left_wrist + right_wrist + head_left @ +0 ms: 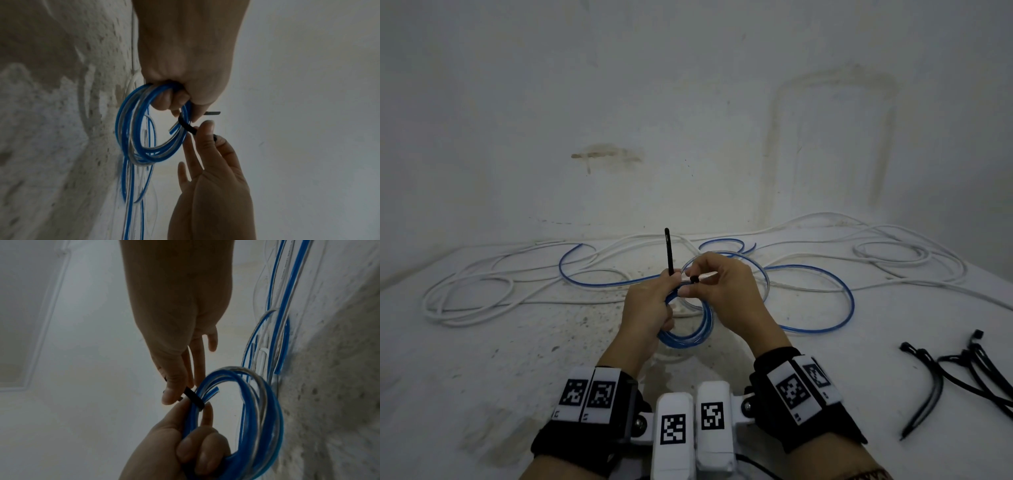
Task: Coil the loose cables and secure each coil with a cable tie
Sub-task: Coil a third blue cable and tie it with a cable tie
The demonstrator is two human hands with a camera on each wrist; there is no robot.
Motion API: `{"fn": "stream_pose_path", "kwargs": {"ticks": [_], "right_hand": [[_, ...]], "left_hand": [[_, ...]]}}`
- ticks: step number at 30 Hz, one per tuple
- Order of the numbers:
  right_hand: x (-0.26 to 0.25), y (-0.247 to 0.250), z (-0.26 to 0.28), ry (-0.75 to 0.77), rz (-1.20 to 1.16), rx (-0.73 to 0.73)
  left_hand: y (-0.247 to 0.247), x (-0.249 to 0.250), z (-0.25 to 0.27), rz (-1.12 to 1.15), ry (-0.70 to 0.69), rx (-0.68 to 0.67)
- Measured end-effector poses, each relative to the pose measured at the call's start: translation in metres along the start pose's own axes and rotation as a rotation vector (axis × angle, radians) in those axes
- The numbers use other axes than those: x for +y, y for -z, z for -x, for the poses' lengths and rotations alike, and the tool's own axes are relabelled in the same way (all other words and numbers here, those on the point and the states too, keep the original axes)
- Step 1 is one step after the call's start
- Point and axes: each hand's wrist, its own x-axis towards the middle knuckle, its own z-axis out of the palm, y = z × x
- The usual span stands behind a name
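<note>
Coil [688, 325] of blue cable hangs above the bench, left hand [650, 308] clenched round its strands. Right hand [726, 291] pinches the tie [194, 398] wrapped round them. Best feed the tail through the head, then pull snug without letting loops slip.

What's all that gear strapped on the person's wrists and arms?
Both hands are bare, with no gloves or visible sleeves. Each wrist wears a wide black fabric strap: the left wrist strap and the right wrist strap. Each strap carries white rectangular plates printed with black-and-white square code markers. On the inner side of each wrist is bolted a white boxy camera housing, also bearing a marker.
</note>
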Motion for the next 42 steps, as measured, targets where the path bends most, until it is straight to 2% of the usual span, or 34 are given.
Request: {"fn": "stream_pose_path", "kwargs": {"ticks": [3, 7, 12, 17, 25, 32, 38, 42], "right_hand": [[0.000, 0.002, 0.001, -0.012, 0.192, 0.046], [-0.003, 0.004, 0.004, -0.016, 0.005, -0.027], [0.002, 0.003, 0.002, -0.016, -0.002, 0.018], [0.003, 0.003, 0.001, -0.022, -0.097, 0.100], [0.006, 0.001, -0.003, -0.050, -0.153, 0.118], [0.006, 0.000, -0.003, -0.079, -0.220, 0.141], [0.002, 0.002, -0.001, -0.072, -0.238, 0.147], [0.001, 0.003, 0.000, -0.056, -0.251, 0.107]], "left_hand": [[0.000, -0.001, 0.000, 0.083, 0.004, -0.005], [-0.001, -0.003, 0.001, 0.101, -0.004, 0.000], [-0.003, -0.006, 0.002, 0.079, -0.054, 0.044], [-0.004, -0.009, 0.000, -0.075, -0.178, 0.066], [-0.004, -0.007, 0.003, -0.286, -0.328, 0.044], [-0.005, -0.010, 0.002, -0.178, -0.242, 0.027], [-0.007, -0.005, 0.009, -0.137, -0.350, 0.030], [-0.004, -0.012, 0.001, -0.209, -0.440, 0.049]]}}
